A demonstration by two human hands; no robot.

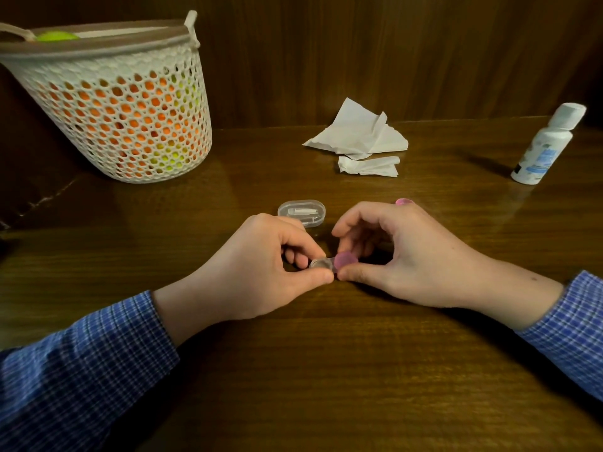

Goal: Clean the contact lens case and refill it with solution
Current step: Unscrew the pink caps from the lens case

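Lens case (one pink cap on) is pinched between both hands: left hand grips the open well, right hand the cap.

The setting appears domestic, a private room in a home rather than a workplace. Evidence: a dark varnished wooden desk set against wood-panelled walls, and a white woven basket with rope handles holding orange and yellow-green items. Loose crumpled tissues and a small white toiletry bottle lie about under dim, warm lighting.
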